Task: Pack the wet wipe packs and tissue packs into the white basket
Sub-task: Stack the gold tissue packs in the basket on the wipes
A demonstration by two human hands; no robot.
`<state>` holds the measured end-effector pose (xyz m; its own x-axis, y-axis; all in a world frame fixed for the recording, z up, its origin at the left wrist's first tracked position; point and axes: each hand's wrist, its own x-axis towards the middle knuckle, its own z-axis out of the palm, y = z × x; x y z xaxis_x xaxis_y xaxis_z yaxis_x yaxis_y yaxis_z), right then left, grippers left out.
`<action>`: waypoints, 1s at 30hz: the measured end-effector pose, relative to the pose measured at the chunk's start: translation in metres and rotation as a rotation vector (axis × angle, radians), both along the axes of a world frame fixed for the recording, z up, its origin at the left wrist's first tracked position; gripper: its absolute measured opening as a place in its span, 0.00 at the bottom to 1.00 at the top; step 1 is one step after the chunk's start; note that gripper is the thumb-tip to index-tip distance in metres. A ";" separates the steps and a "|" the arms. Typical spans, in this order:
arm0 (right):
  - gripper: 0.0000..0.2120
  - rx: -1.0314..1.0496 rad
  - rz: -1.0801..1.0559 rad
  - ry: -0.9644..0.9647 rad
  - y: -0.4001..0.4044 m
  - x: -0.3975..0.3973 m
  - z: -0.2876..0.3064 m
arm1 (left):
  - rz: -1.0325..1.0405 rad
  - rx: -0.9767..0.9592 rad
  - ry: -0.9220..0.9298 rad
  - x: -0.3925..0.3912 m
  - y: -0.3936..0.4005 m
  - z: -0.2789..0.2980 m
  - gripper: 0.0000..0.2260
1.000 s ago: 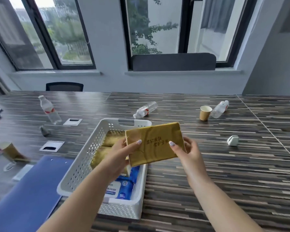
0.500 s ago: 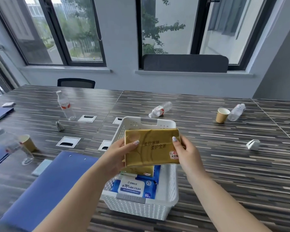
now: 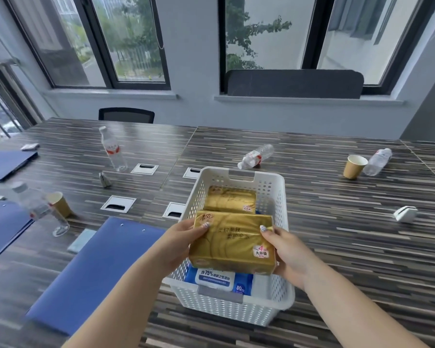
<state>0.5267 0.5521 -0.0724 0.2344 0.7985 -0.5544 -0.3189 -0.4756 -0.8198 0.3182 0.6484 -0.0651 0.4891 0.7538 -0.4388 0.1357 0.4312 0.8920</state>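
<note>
While the gold tissue pack (image 3: 232,243) is held flat over the middle of the white basket (image 3: 274,301), the left hand (image 3: 180,243) grips its left end and the right hand (image 3: 285,249) grips its right end, thumbs on the top face. Pack is above the rim, not yet seated.

Basket contents: a second gold tissue pack (image 3: 231,202) at the far end; a blue wet wipe pack (image 3: 217,278) at the near end, partly hidden under the held pack.

Step in hand, as judged: placing the tissue pack. Next move calls for lowering it level between the side walls, probably onto the items below, then letting go with both hands. How much room is left beneath it cannot be told.

Surface: striped dark wood-grain tabletop (image 3: 349,234) with metal cable ports. Blue folders (image 3: 93,267) left of the basket. Scattered clear water bottles, one standing (image 3: 112,151), others lying; a paper cup (image 3: 354,166) far right; a small white holder (image 3: 405,214).

Room: large dark-framed windows, trees outside; a chair back (image 3: 126,115) at the far edge.
</note>
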 end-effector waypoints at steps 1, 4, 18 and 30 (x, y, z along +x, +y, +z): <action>0.11 -0.028 -0.001 0.011 0.000 -0.002 -0.004 | 0.052 0.016 0.002 -0.002 0.001 -0.001 0.18; 0.10 -0.111 -0.002 0.013 0.005 -0.009 -0.016 | 0.215 0.102 -0.021 -0.010 0.007 0.003 0.24; 0.08 -0.400 -0.066 0.078 0.034 -0.044 -0.052 | 0.401 0.342 0.224 -0.055 0.009 -0.004 0.14; 0.09 -0.471 0.037 0.001 0.041 -0.045 -0.060 | 0.291 0.228 0.376 -0.049 0.009 -0.035 0.17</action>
<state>0.4814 0.5930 -0.1325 0.2094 0.4678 -0.8587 -0.2954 -0.8068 -0.5116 0.2696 0.6577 -0.1004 0.0859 0.9319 -0.3524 0.3677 0.2991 0.8806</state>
